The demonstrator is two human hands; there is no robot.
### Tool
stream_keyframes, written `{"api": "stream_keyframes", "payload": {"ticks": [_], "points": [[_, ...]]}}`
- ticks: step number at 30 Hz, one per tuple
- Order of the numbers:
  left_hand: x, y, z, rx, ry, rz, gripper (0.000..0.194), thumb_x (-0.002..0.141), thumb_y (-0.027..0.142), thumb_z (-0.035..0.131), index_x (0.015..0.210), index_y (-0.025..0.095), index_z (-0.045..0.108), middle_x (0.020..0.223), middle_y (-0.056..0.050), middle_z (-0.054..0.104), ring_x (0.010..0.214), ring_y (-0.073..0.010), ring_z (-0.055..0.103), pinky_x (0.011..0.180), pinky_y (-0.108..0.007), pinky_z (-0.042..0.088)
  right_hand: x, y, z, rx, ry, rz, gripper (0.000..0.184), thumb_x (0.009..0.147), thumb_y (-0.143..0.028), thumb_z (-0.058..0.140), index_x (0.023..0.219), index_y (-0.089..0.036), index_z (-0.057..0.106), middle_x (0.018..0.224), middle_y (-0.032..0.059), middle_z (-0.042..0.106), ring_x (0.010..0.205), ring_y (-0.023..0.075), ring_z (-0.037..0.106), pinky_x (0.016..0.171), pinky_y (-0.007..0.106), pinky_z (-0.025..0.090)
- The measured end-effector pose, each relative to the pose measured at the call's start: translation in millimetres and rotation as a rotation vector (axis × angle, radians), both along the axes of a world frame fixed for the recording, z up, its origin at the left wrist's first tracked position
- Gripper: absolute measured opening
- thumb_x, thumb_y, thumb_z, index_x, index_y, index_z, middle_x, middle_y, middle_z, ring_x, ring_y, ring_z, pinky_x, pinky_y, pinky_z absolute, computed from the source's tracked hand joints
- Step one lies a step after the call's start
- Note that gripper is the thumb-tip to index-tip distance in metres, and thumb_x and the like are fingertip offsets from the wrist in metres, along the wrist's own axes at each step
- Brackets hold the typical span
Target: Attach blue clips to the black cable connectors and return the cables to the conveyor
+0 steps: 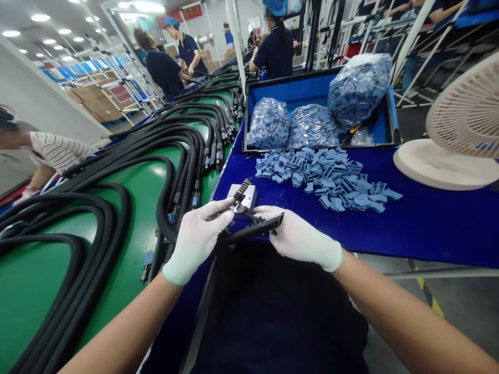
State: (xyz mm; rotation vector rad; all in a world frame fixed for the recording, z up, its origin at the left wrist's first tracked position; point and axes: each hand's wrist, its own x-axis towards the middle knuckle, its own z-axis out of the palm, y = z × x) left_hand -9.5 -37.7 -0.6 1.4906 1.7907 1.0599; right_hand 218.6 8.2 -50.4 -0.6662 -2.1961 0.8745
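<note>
My left hand (197,236), in a white glove, pinches a black cable connector (242,192) with a spring-like coil at its end between thumb and fingertips. White-gloved too, my right hand (298,236) closes on the thin cable just behind that connector; its fingertips are partly hidden. A black sleeve (257,227) with a slanted cut end lies across the front of the right fingers. Beneath the connector, a small light-grey metal block (251,198) sits on the blue tabletop (421,223). Loose blue plastic clips (323,176) are heaped beyond the right hand.
Behind the clips stands a blue crate (307,88) with bagged blue parts (268,123). A white fan (440,161) occupies the right. Thick black hoses (125,197) cover the green table (144,182) at left. Several people work nearby, one person (58,148) at far left.
</note>
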Motion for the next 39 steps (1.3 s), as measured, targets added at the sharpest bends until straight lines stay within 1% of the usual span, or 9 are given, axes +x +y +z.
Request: {"api": "stream_keyframes", "payload": {"ticks": [5,11,16,19,23,28,33,37,39], "points": [[0.2,-0.3,-4.0,0.008,-0.041,-0.018,0.038,0.084,0.037,0.079,0.119,0.024,0.082,0.102,-0.005,0.083,0.092,-0.0286,0.077,0.086,-0.04,0.062,0.3,0.3,5.0,-0.054,0.085,0.076,0.058,0.078,0.006,0.044,0.12,-0.024,0.072,0.132,0.0052,0.07,0.13,0.0221,0.063,0.117,0.038,0.046],[-3.0,-1.2,3.8,-0.075,-0.044,-0.032,0.043,0.085,0.041,0.08,0.121,0.019,0.081,0.102,-0.007,0.082,0.096,-0.0291,0.076,0.092,-0.041,0.06,1.0,3.0,-0.6,-0.033,-0.005,0.012,0.027,0.079,0.003,0.047,0.085,-0.02,0.06,0.099,0.0045,0.07,0.093,0.0198,0.066,0.089,0.034,0.054],[-13.1,30.2,1.2,-0.146,-0.469,-0.317,0.053,0.093,0.051,0.07,0.137,0.021,0.071,0.121,-0.012,0.077,0.106,-0.0288,0.074,0.094,-0.042,0.06,-2.1,2.6,-3.2,-0.027,-0.148,-0.1,0.032,0.074,-0.004,0.058,0.102,-0.019,0.06,0.09,0.0037,0.066,0.077,0.0198,0.061,0.07,0.031,0.048],[-16.5,51.4,-5.0,-0.196,-0.604,-0.459,0.052,0.087,0.049,0.076,0.128,0.018,0.076,0.122,-0.014,0.077,0.106,-0.0302,0.074,0.097,-0.045,0.059,-1.9,1.4,1.5,-0.069,-0.075,-0.077,0.043,0.078,-0.006,0.057,0.12,-0.018,0.06,0.104,0.0067,0.07,0.081,0.0201,0.064,0.075,0.032,0.05],[-14.7,55.3,1.5,-0.144,-0.347,-0.393,0.053,0.083,0.044,0.082,0.129,0.018,0.076,0.113,-0.01,0.08,0.097,-0.0267,0.074,0.095,-0.041,0.057,0.0,4.2,3.7,-0.175,-0.089,-0.062,0.006,0.09,-0.015,0.06,0.093,-0.019,0.064,0.09,0.0039,0.07,0.077,0.018,0.063,0.074,0.03,0.047],[-3.9,45.8,16.1,-0.036,0.103,-0.23,0.043,0.088,0.045,0.076,0.122,0.019,0.081,0.116,-0.006,0.081,0.109,-0.0309,0.074,0.102,-0.039,0.054,-8.5,17.6,-18.9,-0.077,-0.146,-0.19,0.013,0.085,-0.012,0.06,0.077,-0.02,0.053,0.077,0.0001,0.064,0.069,0.0152,0.057,0.068,0.027,0.041],[2.4,49.4,18.2,0.011,0.195,-0.198,0.04,0.089,0.045,0.075,0.12,0.021,0.082,0.118,-0.004,0.081,0.113,-0.0308,0.073,0.104,-0.037,0.052,-15.5,22.8,-31.5,-0.049,-0.137,-0.226,0.009,0.084,-0.013,0.059,0.079,-0.02,0.057,0.078,0.0004,0.067,0.071,0.0167,0.06,0.069,0.027,0.043],[2.6,54.1,18.9,-0.038,0.163,-0.24,0.041,0.088,0.045,0.076,0.12,0.02,0.081,0.115,-0.005,0.081,0.108,-0.0291,0.074,0.1,-0.037,0.054,-1.3,24.9,-16.0,-0.034,-0.177,-0.111,0.014,0.088,-0.009,0.057,0.09,-0.019,0.066,0.089,0.0036,0.072,0.08,0.0179,0.065,0.078,0.028,0.048],[3.2,56.2,16.4,-0.053,0.053,-0.219,0.041,0.089,0.046,0.074,0.118,0.018,0.081,0.109,-0.007,0.081,0.099,-0.0269,0.075,0.091,-0.035,0.057,10.9,28.0,-7.6,0.038,-0.27,-0.142,0.018,0.088,-0.007,0.056,0.098,-0.018,0.068,0.095,0.0074,0.073,0.089,0.0212,0.068,0.086,0.032,0.05]]}}
